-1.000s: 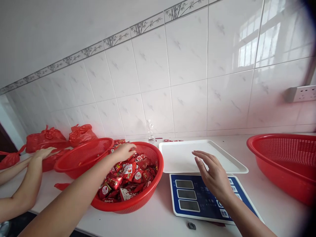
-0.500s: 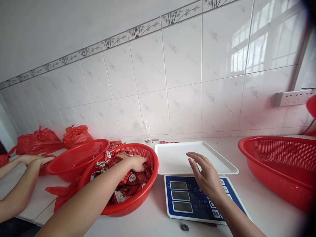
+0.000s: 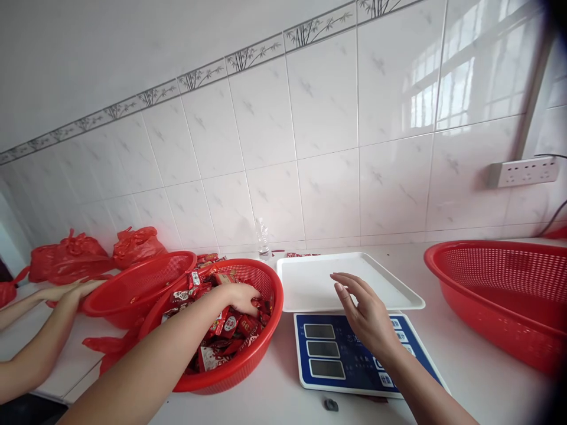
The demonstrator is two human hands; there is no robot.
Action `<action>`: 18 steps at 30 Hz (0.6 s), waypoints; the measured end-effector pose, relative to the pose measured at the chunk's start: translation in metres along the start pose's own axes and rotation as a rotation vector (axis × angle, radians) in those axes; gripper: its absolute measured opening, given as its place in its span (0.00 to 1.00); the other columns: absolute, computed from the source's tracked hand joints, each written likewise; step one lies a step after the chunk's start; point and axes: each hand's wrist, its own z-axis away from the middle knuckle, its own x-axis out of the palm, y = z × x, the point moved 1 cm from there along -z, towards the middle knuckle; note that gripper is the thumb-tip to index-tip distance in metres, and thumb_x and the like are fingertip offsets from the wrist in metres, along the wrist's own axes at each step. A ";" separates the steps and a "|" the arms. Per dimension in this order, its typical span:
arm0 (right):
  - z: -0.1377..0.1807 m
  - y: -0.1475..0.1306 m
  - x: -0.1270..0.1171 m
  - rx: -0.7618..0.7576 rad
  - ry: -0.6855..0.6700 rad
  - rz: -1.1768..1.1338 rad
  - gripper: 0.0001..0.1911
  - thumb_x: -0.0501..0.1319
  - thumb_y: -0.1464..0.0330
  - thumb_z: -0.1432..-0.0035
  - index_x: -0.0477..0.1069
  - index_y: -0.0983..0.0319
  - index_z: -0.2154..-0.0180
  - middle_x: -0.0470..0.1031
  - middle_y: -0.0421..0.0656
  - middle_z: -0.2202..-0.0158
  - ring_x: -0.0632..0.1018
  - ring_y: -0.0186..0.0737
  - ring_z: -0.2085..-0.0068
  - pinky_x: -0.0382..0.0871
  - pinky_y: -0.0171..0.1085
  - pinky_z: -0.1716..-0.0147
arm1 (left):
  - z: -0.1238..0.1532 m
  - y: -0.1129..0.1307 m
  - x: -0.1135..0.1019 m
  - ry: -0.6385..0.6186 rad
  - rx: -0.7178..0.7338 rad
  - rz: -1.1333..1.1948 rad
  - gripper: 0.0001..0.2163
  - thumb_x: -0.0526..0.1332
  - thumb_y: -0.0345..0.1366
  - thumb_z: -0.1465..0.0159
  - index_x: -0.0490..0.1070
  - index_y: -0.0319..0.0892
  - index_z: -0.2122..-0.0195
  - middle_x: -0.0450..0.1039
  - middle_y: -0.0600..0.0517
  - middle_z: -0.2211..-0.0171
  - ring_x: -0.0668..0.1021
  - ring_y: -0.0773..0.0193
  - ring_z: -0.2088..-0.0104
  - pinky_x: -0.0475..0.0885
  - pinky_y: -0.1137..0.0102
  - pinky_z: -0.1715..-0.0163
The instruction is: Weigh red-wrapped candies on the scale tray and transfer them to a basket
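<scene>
My left hand (image 3: 243, 297) reaches into a red mesh basket (image 3: 267, 332) full of small red snack packets (image 3: 228, 328); its fingers are curled down among the packets, closed on some of them. My right hand (image 3: 368, 317) hovers with fingers spread over the blue panel of a weighing scale (image 3: 328, 360), just in front of the scale's empty white tray (image 3: 310, 283). It holds nothing.
Behind the full basket sits a second red basket (image 3: 146, 283). Another person's hands (image 3: 66, 290) rest at the far left near tied red plastic bags (image 3: 66, 257). A large empty red basket (image 3: 496, 283) stands at the right. A small clear bottle (image 3: 262, 237) stands by the tiled wall.
My left hand moved from the far rim of the basket down into the packets and curled its fingers. The view shifted slightly; my right hand stayed over the scale.
</scene>
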 end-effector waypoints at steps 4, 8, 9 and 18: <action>0.000 0.000 0.000 0.003 -0.002 -0.008 0.19 0.47 0.57 0.40 0.70 0.58 0.58 0.73 0.47 0.55 0.72 0.44 0.53 0.69 0.43 0.58 | 0.000 0.005 -0.001 -0.036 0.043 0.045 0.20 0.60 0.41 0.51 0.69 0.43 0.56 0.72 0.47 0.56 0.74 0.54 0.59 0.67 0.68 0.63; 0.000 0.000 -0.001 -0.002 0.005 -0.016 0.19 0.47 0.57 0.40 0.71 0.58 0.59 0.73 0.47 0.56 0.72 0.44 0.53 0.69 0.44 0.58 | 0.005 0.000 -0.002 -0.013 0.085 0.109 0.19 0.62 0.38 0.53 0.69 0.44 0.58 0.73 0.51 0.59 0.74 0.58 0.61 0.66 0.72 0.67; 0.000 0.000 -0.001 -0.005 0.009 -0.019 0.19 0.47 0.57 0.40 0.71 0.58 0.59 0.73 0.47 0.56 0.72 0.44 0.54 0.69 0.44 0.59 | 0.007 -0.002 -0.003 0.007 0.089 0.140 0.18 0.62 0.39 0.52 0.69 0.44 0.59 0.73 0.52 0.61 0.74 0.59 0.63 0.66 0.72 0.69; 0.000 -0.001 0.000 0.006 -0.005 -0.027 0.19 0.47 0.57 0.40 0.70 0.57 0.58 0.72 0.46 0.55 0.72 0.43 0.53 0.70 0.42 0.60 | 0.022 -0.014 -0.021 0.349 -0.097 0.630 0.08 0.55 0.32 0.45 0.64 0.43 0.63 0.70 0.56 0.75 0.74 0.67 0.74 0.65 0.75 0.76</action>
